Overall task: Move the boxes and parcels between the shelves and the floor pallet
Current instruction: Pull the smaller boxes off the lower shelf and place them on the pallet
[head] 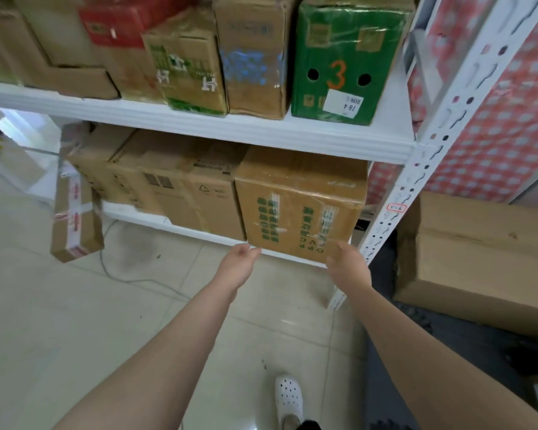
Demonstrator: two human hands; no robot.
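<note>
The brown box with green print (298, 206) sits at the right end of the lower shelf (128, 212), in the centre of the frame, against a plain carton (199, 193) on its left. The hands are apart at its bottom edge. The left hand (238, 263) touches the left corner with loosely straight fingers. The right hand (347, 262) covers the right corner, fingertips hidden, so its grip can't be told. A green box marked 3 (345, 63) stands on the shelf above.

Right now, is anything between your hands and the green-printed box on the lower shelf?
Nothing visible. The left hand and right hand are at the bottom front edge of the green-printed box; the white upright stands close on its right.
</note>
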